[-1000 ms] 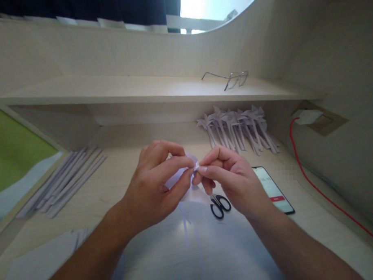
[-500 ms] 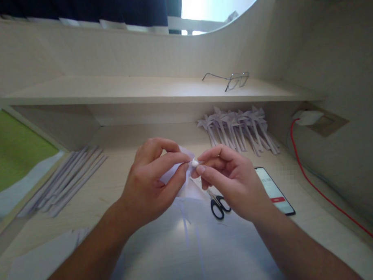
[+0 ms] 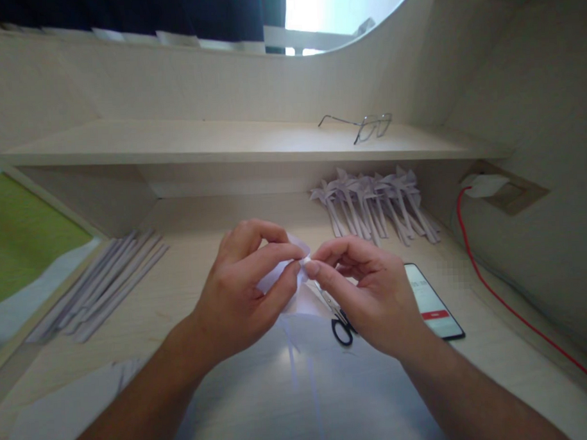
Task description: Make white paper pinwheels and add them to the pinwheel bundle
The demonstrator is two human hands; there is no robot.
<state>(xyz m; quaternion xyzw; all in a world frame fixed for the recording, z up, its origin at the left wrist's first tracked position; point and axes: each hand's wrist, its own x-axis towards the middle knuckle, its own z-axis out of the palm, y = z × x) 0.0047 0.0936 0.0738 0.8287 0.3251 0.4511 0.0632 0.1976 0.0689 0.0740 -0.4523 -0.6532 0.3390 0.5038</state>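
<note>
Both hands meet above the middle of the desk on a small folded white paper piece [image 3: 280, 275]. My left hand [image 3: 242, 286] pinches it between thumb and fingers. My right hand [image 3: 368, 294] pinches its tip from the right with thumb and forefinger. Most of the paper is hidden by my fingers. Black-handled scissors [image 3: 340, 324] lie on the desk just under my right hand. A large white sheet [image 3: 299, 386] lies flat below my hands.
A row of finished paper pinwheels on sticks [image 3: 374, 204] lies at the back right under the shelf. Rolled paper sticks [image 3: 103, 284] lie at left. A phone [image 3: 434, 302] is at right, a red cable [image 3: 498, 290] beyond it, glasses [image 3: 362, 124] on the shelf.
My right hand has shifted slightly left and turned over the scissors, hiding more of them. Both hands keep pinching the paper, with small finger movements.
</note>
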